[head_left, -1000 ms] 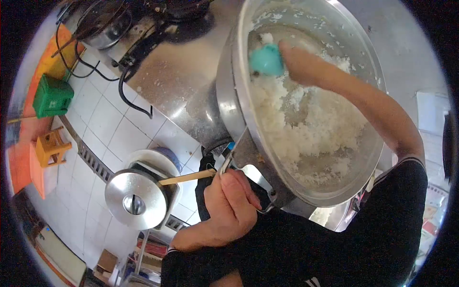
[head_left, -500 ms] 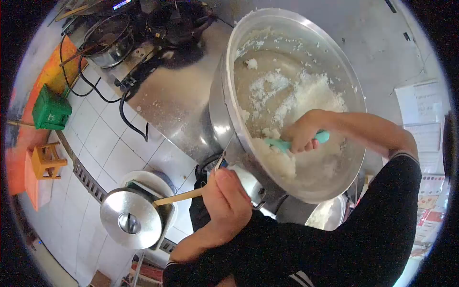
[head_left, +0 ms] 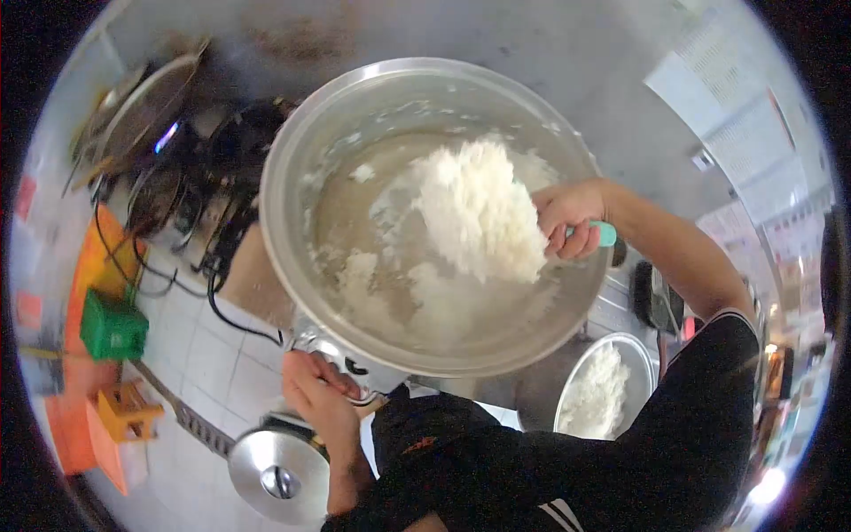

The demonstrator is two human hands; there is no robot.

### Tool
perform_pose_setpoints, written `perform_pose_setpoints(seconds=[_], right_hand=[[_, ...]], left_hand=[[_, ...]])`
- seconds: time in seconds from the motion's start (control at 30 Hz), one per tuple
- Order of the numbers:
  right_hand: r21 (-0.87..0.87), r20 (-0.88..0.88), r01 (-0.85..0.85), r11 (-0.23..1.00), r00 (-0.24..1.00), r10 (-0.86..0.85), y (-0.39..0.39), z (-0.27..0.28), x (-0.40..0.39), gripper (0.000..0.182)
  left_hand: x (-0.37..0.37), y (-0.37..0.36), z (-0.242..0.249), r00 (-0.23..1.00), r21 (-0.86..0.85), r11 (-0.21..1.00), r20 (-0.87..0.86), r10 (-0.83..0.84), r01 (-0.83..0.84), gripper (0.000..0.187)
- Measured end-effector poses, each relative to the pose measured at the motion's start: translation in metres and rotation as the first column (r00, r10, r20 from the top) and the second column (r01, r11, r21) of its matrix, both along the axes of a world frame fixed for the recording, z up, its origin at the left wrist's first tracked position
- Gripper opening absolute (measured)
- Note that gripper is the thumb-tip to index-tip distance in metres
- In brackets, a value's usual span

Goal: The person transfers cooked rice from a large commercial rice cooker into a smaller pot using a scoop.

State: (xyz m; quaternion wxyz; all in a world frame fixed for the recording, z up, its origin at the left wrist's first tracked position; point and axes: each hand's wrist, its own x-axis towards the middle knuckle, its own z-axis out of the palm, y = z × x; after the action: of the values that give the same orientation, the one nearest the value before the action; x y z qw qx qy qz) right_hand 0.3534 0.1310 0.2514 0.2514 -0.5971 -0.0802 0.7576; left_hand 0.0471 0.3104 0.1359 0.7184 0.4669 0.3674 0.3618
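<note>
A big steel pot (head_left: pixel 292 151) tilts toward me, with cooked white rice stuck to its bottom and sides. My right hand (head_left: pixel 567 217) is shut on a teal-handled rice paddle (head_left: pixel 605 234) and lifts a large clump of rice (head_left: pixel 479 213) above the pot's inside. My left hand (head_left: pixel 317 397) grips the pot's near handle at its lower rim. A steel bowl (head_left: pixel 581 368) part-filled with rice sits below the pot at the right, beside my black sleeve.
A round steel lid (head_left: pixel 279 474) lies low on the tiled floor. A green crate (head_left: pixel 113 326) and an orange stool (head_left: pixel 124 412) stand at the left. Black cables (head_left: pixel 208 284) and dark cookware (head_left: pixel 151 124) crowd the upper left. Papers hang on the wall at the right.
My right hand has raised the paddle from the pot's lower part, now carrying a big clump of rice. The view has swung, so the pot sits more central and the rice bowl shows.
</note>
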Motion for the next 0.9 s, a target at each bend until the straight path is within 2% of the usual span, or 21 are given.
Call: perform_pose_setpoints(seconds=[0.1, 0.13, 0.2, 0.27, 0.3, 0.33, 0.37, 0.4, 0.43, 0.47, 0.53, 0.57, 0.63, 0.67, 0.73, 0.77, 0.83, 0.87, 0.9], right_hand=[[0.185, 0.134, 0.199, 0.962, 0.965, -0.226, -0.070, 0.055, -0.028, 0.004], [0.261, 0.191, 0.273, 0.926, 0.926, -0.326, -0.096, 0.071, -0.042, 0.010], [0.339, 0.375, 0.281, 0.898, 0.835, -0.403, -0.168, 0.088, -0.069, 0.026], [0.447, 0.510, 0.263, 0.855, 0.710, -0.485, -0.230, 0.095, -0.113, 0.039], [0.502, 0.582, 0.251, 0.828, 0.609, -0.538, -0.251, 0.095, -0.142, 0.044], [0.498, 0.710, 0.208, 0.842, 0.459, -0.534, -0.279, 0.081, -0.167, 0.050], [0.457, 0.842, 0.200, 0.867, 0.218, -0.494, -0.307, 0.044, -0.195, 0.057], [0.356, 0.934, 0.254, 0.899, -0.074, -0.349, -0.334, -0.004, -0.224, 0.064], [0.239, 0.953, 0.377, 0.895, -0.266, -0.142, -0.351, -0.061, -0.252, 0.071], [-0.002, 0.995, 0.688, 0.725, -0.070, 0.069, -0.347, -0.105, -0.278, 0.061], [-0.215, 0.975, 0.582, 0.784, 0.173, 0.139, -0.350, -0.148, -0.314, 0.046], [-0.191, 0.979, 0.601, 0.776, 0.173, 0.107, -0.356, -0.152, -0.321, 0.046], [0.250, 0.949, 0.656, 0.712, -0.313, -0.044, -0.362, -0.134, -0.336, 0.040], [0.409, 0.909, 0.695, 0.591, -0.370, -0.193, -0.369, -0.114, -0.339, 0.039], [0.563, 0.817, 0.606, 0.563, -0.509, -0.270, -0.380, -0.085, -0.344, 0.033], [0.575, 0.811, 0.625, 0.528, -0.524, -0.262, -0.388, -0.078, -0.349, 0.033], [0.680, 0.731, 0.568, 0.463, -0.573, -0.371, -0.402, -0.073, -0.358, 0.025], [0.714, 0.698, 0.572, 0.405, -0.627, -0.346, -0.417, -0.086, -0.364, 0.019], [0.786, 0.618, 0.546, 0.291, -0.705, -0.348, -0.432, -0.101, -0.371, 0.019]], left_hand=[[0.003, 0.001, -0.002, 0.998, 0.023, 0.999, -0.025, 0.050, -0.049, 0.034], [0.002, 0.004, -0.002, 0.998, 0.006, 0.998, -0.002, 0.059, -0.059, 0.032], [0.004, 0.000, -0.003, 0.993, 0.322, 0.946, -0.121, 0.010, 0.029, 0.026], [0.002, 0.007, -0.017, 0.963, 0.654, 0.756, -0.225, 0.151, 0.035, 0.025], [-0.002, 0.009, -0.010, 0.995, 0.367, 0.929, -0.099, 0.001, 0.036, 0.026], [-0.003, 0.010, -0.002, 0.995, 0.029, 0.997, 0.058, -0.079, 0.077, 0.027], [0.001, 0.009, -0.007, 0.995, 0.034, 0.999, 0.096, 0.003, -0.006, 0.026], [0.001, 0.009, -0.012, 0.986, 0.039, 0.995, 0.139, 0.090, -0.096, 0.025], [0.000, 0.013, -0.018, 0.988, 0.027, 0.995, 0.122, 0.096, -0.100, 0.025], [0.000, 0.017, -0.022, 0.986, 0.034, 0.995, 0.139, 0.088, -0.094, 0.022], [-0.007, 0.015, -0.021, 0.988, 0.077, 0.995, 0.143, 0.055, -0.066, 0.020], [-0.004, 0.010, -0.022, 0.985, 0.122, 0.980, 0.088, 0.147, -0.157, 0.018], [0.002, -0.012, -0.016, 0.967, 0.216, 0.945, -0.016, 0.256, -0.247, 0.027], [0.001, -0.015, -0.019, 0.977, 0.240, 0.949, -0.016, 0.214, -0.204, 0.027], [-0.004, 0.003, -0.044, 0.986, 0.451, 0.888, -0.081, 0.144, -0.093, 0.031], [-0.008, 0.013, -0.056, 0.989, 0.521, 0.853, -0.098, 0.113, -0.046, 0.033], [-0.008, 0.021, -0.064, 0.960, 0.617, 0.786, -0.240, 0.145, 0.036, 0.030], [0.000, 0.007, -0.053, 0.948, 0.650, 0.757, -0.277, 0.156, 0.066, 0.030], [0.001, -0.010, -0.044, 0.978, 0.384, 0.918, -0.133, 0.162, -0.100, 0.030]])
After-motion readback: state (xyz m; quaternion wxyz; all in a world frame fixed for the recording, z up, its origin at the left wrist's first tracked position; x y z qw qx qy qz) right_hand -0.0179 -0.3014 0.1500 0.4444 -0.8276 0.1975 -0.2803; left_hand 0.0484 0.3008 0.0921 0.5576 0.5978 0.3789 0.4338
